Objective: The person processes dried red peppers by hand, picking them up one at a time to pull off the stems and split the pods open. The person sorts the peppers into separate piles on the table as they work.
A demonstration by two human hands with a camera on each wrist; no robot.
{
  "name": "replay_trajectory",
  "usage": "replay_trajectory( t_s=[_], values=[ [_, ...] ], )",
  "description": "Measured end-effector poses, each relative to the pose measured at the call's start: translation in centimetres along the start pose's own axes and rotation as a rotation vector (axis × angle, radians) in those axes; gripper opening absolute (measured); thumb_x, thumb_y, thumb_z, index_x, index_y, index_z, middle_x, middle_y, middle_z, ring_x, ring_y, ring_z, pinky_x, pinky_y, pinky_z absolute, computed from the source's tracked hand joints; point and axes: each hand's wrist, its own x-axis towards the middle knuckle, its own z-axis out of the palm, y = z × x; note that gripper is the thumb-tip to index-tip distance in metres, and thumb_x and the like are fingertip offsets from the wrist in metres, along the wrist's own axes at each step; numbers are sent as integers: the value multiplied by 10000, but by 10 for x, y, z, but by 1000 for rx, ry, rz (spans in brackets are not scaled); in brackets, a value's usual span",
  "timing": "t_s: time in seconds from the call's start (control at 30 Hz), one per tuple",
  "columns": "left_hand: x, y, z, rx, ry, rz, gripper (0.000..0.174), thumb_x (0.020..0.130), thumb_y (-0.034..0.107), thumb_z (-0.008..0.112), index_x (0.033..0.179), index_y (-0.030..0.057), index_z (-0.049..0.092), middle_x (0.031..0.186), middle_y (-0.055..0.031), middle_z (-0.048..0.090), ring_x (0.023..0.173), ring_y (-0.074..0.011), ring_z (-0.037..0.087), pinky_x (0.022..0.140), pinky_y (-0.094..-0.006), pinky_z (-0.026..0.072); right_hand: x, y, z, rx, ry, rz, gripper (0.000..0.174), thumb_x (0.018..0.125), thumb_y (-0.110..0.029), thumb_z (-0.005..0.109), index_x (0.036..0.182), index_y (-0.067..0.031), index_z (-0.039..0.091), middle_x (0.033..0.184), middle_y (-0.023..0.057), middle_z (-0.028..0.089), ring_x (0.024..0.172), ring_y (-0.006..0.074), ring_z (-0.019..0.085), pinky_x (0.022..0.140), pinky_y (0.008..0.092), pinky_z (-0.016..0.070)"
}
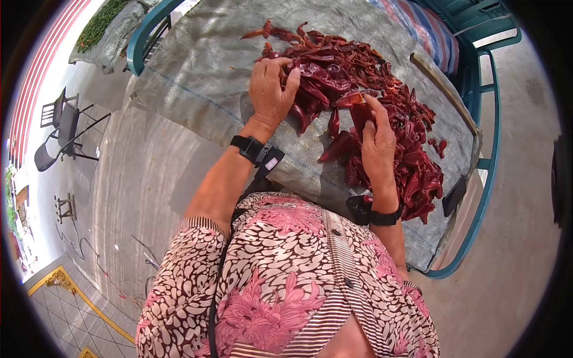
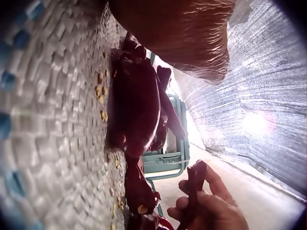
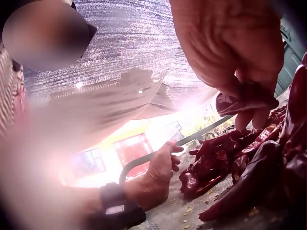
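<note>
A large heap of dried red chili peppers (image 1: pixel 334 77) spreads over a woven grey sheet (image 1: pixel 197 65). My left hand (image 1: pixel 268 89) is at the heap's left edge, thumb apart from the fingers. Seen from the right wrist, that left hand (image 3: pixel 158 175) has loosely bent fingers and no pepper shows in it. My right hand (image 1: pixel 379 143) pinches one dark red chili pepper (image 3: pixel 244 99) between thumb and fingers, above the near part of the heap. In the left wrist view, this held pepper (image 2: pixel 194 184) points upward. Loose peppers lie close under both hands.
A teal metal frame (image 1: pixel 492 161) borders the sheet on the right. A wooden strip (image 1: pixel 444 92) lies along the sheet's right side, near a striped bag (image 1: pixel 418 30). Pale seeds (image 2: pixel 104 91) are scattered on the weave. A black chair (image 1: pixel 68 128) stands to the left.
</note>
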Motion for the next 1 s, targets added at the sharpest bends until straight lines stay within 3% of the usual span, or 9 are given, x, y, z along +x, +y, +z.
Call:
replay_trajectory(
  t_s=[0.13, 0.37, 0.47, 0.5, 0.57, 0.63, 0.7, 0.87, 1.0],
  values=[
    [4, 58, -10, -119, -276, 374, 339, 953, 375, 691, 1130, 86, 674, 881, -88, 596, 848, -285, 575, 767, -413, 461, 1, -11, 2, 139, 36, 78, 381, 969, 60, 505, 1334, -32, 567, 1247, 168, 674, 1159, 277, 672, 1001, 360, 501],
    [8, 63, 20, -508, -629, 233, 190, 984, 224, 660, 1086, 68, 696, 936, -109, 696, 903, -321, 655, 790, -413, 518, -2, -17, -12, 33, 40, 227, 233, 1014, -71, 581, 1243, -53, 618, 1013, 89, 703, 813, 126, 666, 738, 280, 540],
    [26, 57, 18, -448, -673, 179, 183, 994, 204, 648, 1091, 54, 689, 899, -92, 690, 843, -256, 670, 759, -374, 526, 3, -28, -7, 51, 262, 113, 256, 970, -89, 658, 1226, -85, 647, 1117, 71, 704, 983, 218, 683, 886, 366, 521],
    [27, 47, 27, -479, -697, 122, 189, 1021, 207, 623, 1112, 55, 686, 852, -52, 673, 795, -153, 651, 727, -315, 530, 2, -32, -11, -147, 181, 47, 267, 942, -72, 667, 1208, -93, 659, 1115, 67, 699, 1010, 238, 670, 919, 383, 502],
    [38, 47, 25, -630, -760, -46, 200, 1035, 223, 614, 1128, 62, 686, 837, -19, 654, 778, -107, 625, 711, -285, 528, -5, -35, -22, -540, 5, -86, 295, 886, -40, 687, 1173, -108, 682, 1111, 60, 688, 1063, 278, 643, 985, 416, 463],
    [47, 46, 21, -730, -789, -178, 230, 1046, 260, 614, 1151, 69, 688, 831, 23, 627, 780, -65, 602, 711, -243, 517, -20, -34, -19, -530, -173, -207, 337, 831, 0, 670, 1144, -120, 697, 1071, 57, 680, 1054, 284, 622, 1000, 427, 440],
    [48, 45, 19, -811, -817, -219, 240, 1041, 265, 621, 1159, 66, 685, 831, 25, 626, 781, -60, 596, 712, -230, 507, -32, -34, -10, -587, -292, -272, 384, 776, 46, 636, 1098, -145, 719, 1078, 37, 667, 1071, 270, 597, 1013, 439, 429],
    [49, 55, 23, -1072, -1058, -294, 273, 1037, 285, 625, 1187, 63, 673, 856, 16, 629, 788, -58, 592, 714, -232, 500, -44, -24, 10, -693, -232, -253, 406, 764, 31, 654, 1098, -187, 730, 1110, 37, 629, 1097, 275, 569, 1021, 447, 425],
    [59, 68, 11, -952, -1271, -114, 352, 1016, 344, 654, 1227, 63, 668, 977, -38, 693, 851, -102, 637, 770, -272, 530, -42, -39, -5, -479, -103, -49, 393, 813, 42, 659, 1149, -158, 701, 1076, 44, 643, 1070, 244, 591, 977, 392, 467]
  ],
)
